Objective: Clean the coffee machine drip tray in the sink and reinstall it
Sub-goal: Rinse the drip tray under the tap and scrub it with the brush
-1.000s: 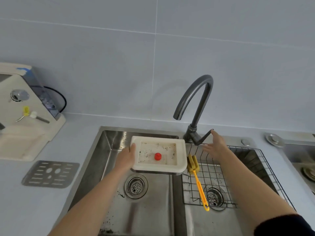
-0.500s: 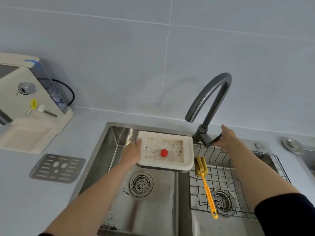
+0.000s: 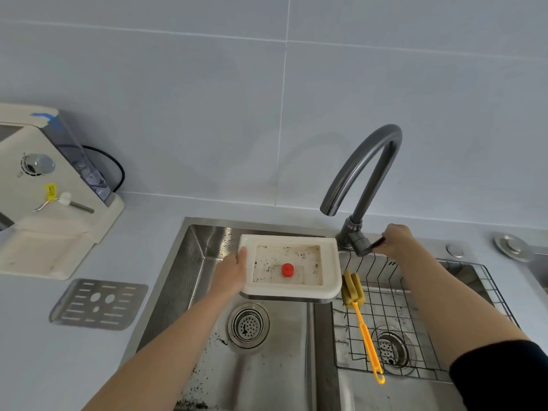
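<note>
The tray [image 3: 287,242], flecked with dark specks and holding a red cap [image 3: 287,269], hangs over the left sink [image 3: 189,262] basin, its 9 o'clock edge gripped by the left hand [image 3: 232,272]. At 2 o'clock the right hand [image 3: 397,240] has its fingers [image 3: 388,232] curled round the tap [image 3: 367,170] lever [image 3: 378,241]. A brush [image 3: 360,318] lies at 4 o'clock.

Bright, even, diffuse lighting in a wide-angle view.
The faucet [image 3: 367,173] casts a faint, soft shadow on the wall [image 3: 207,84] toward 9 o'clock. Mild glare streaks the steel sink [image 3: 207,241] near centre. Straight lines bow toward the edges, and detail is slightly soft throughout.
</note>
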Demonstrator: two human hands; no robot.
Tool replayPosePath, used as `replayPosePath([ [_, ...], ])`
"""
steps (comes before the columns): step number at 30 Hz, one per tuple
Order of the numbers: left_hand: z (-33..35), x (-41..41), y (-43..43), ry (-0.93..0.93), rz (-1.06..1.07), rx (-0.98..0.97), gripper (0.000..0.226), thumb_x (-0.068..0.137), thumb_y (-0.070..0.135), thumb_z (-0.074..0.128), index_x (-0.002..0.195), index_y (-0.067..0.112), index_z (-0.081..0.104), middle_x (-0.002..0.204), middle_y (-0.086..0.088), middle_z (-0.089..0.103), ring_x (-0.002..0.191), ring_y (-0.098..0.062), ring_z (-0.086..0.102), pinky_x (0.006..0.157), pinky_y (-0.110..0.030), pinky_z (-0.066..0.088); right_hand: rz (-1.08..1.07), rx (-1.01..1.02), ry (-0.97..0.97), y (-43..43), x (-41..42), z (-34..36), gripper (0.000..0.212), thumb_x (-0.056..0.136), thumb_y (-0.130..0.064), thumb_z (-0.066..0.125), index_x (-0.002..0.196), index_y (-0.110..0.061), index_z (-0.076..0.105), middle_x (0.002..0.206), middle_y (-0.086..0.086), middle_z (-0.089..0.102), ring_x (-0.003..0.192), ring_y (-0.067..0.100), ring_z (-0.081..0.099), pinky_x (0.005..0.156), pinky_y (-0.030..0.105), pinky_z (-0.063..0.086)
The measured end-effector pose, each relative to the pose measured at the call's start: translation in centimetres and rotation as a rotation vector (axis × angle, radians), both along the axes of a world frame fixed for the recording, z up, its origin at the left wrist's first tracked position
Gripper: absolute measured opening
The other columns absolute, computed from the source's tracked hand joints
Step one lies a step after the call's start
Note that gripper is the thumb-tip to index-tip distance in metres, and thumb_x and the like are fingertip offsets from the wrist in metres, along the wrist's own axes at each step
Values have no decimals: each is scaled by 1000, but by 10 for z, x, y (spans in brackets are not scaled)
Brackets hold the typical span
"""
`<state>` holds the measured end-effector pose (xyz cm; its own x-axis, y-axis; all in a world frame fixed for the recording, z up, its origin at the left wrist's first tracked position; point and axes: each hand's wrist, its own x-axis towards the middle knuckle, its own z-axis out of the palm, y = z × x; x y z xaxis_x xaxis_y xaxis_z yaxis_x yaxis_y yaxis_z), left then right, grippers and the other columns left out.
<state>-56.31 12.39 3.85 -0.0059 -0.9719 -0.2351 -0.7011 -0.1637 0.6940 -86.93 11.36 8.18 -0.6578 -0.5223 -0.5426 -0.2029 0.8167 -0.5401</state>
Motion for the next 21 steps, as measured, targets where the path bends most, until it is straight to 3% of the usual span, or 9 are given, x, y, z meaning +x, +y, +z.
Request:
replayPosePath([
  [2, -1, 1, 0, 3, 3, 9, 56, 98, 36, 18, 99, -1, 60, 79, -8, 56, 78, -21, 53, 68, -29, 37, 189, 68, 191, 8, 7, 6, 47, 85, -48, 57, 57, -15, 37, 60, -5, 33, 62, 8, 42, 45, 13, 22],
  [4, -2, 2, -1, -1, 0, 7, 55, 98, 36, 18, 92, 1, 60, 69, -3, 53, 75, -20, 52, 67, -29, 37, 260, -3, 188, 11, 7, 1, 41, 86, -45, 56, 63, -14, 42, 62, -5, 37, 72, 11, 45, 47, 14, 27],
  [5, -1, 2, -1, -6, -3, -1, 53, 98, 36, 18, 85, 4, 58, 66, -1, 50, 73, -20, 52, 66, -29, 37, 188, -37, 131, 7, 9, 5, 36, 90, -41, 51, 70, -12, 44, 66, -3, 40, 73, 13, 46, 48, 14, 32],
  [7, 0, 2, 0, -8, -3, -12, 51, 98, 36, 18, 71, 9, 52, 63, 0, 48, 70, -19, 50, 63, -28, 38, -43, -312, -132, 6, 12, 8, 23, 100, -22, 31, 78, -17, 36, 72, 0, 39, 65, 16, 44, 44, 16, 44],
  [9, 0, 3, -1, 13, 10, -7, 49, 98, 36, 19, 73, 9, 51, 66, -3, 50, 73, -21, 52, 64, -30, 39, -55, -328, -183, 4, 9, 5, 24, 99, -12, 27, 79, -22, 35, 75, -1, 39, 62, 15, 43, 41, 17, 46],
  [10, 0, 4, -1, 25, 21, -1, 49, 98, 36, 20, 77, 7, 53, 69, -5, 53, 75, -22, 53, 68, -31, 41, 101, -192, 8, 6, 5, 3, 18, 99, -20, 32, 86, -20, 44, 79, 0, 46, 66, 14, 46, 47, 15, 46],
  [12, 1, 4, -1, 38, 30, 9, 51, 98, 37, 20, 85, 5, 57, 73, -7, 55, 77, -23, 54, 71, -33, 42, 112, -74, 137, 9, 2, 1, 31, 91, -36, 51, 102, -9, 59, 93, 1, 59, 80, 12, 50, 59, 14, 38],
  [17, 3, 4, 0, 27, 21, -4, 45, 98, 35, 20, 79, 8, 50, 62, 0, 46, 70, -20, 50, 63, -29, 37, 227, -3, 257, 9, -1, -2, 40, 88, -42, 54, 109, -9, 62, 80, -3, 49, 82, 9, 47, 49, 14, 25],
  [21, 2, 5, 0, 50, 36, 11, 45, 98, 36, 21, 76, 9, 49, 61, 0, 46, 69, -20, 50, 63, -30, 39, 354, 43, 365, 11, 1, 2, 39, 88, -42, 54, 107, -8, 62, 73, -3, 45, 80, 10, 45, 48, 14, 24],
])
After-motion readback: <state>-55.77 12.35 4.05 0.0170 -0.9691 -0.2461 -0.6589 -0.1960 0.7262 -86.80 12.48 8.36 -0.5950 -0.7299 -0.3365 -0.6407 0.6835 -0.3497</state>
